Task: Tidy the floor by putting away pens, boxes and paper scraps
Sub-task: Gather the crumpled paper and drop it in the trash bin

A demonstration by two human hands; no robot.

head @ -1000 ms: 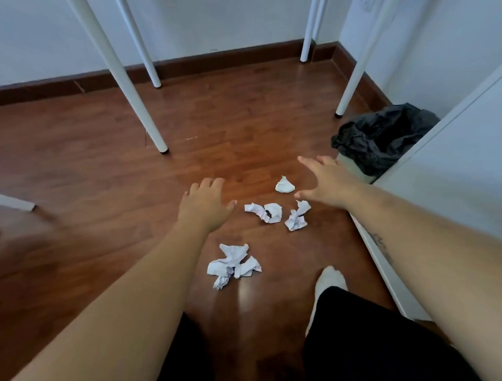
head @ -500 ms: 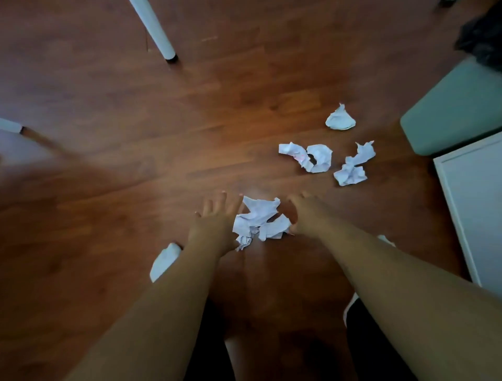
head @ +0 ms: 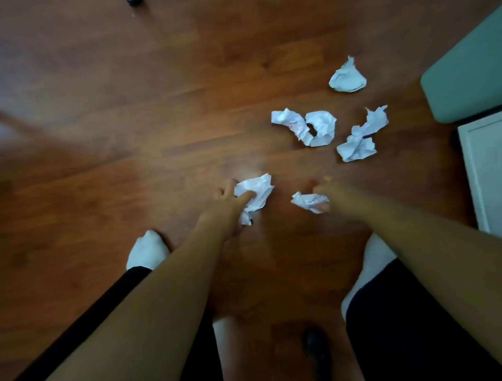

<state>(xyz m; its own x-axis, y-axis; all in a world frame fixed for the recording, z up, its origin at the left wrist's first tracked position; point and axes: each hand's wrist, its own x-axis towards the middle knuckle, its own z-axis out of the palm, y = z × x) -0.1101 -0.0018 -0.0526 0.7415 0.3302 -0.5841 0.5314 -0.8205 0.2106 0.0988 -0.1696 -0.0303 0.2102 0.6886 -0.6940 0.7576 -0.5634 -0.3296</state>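
Crumpled white paper scraps lie on the brown wooden floor [head: 135, 114]. My left hand [head: 228, 201] grips one large scrap [head: 258, 190] just above the boards. My right hand [head: 330, 194] holds a smaller scrap [head: 307, 201] beside it. Farther off, to the right, three more scraps stay on the floor: a curled strip [head: 312, 127], a twisted piece [head: 358, 138] and a small wad [head: 347, 77].
A pale green bin [head: 467, 70] stands at the right edge, with a white cabinet panel [head: 483, 168] just below it. My white-socked feet [head: 148, 250] and dark trouser legs fill the lower part. A table leg foot [head: 134, 2] shows at the top.
I have bent lower over the floor. Both hands came down around the nearest heap of paper, closed on it and pulled it apart into two scraps, one in each hand.
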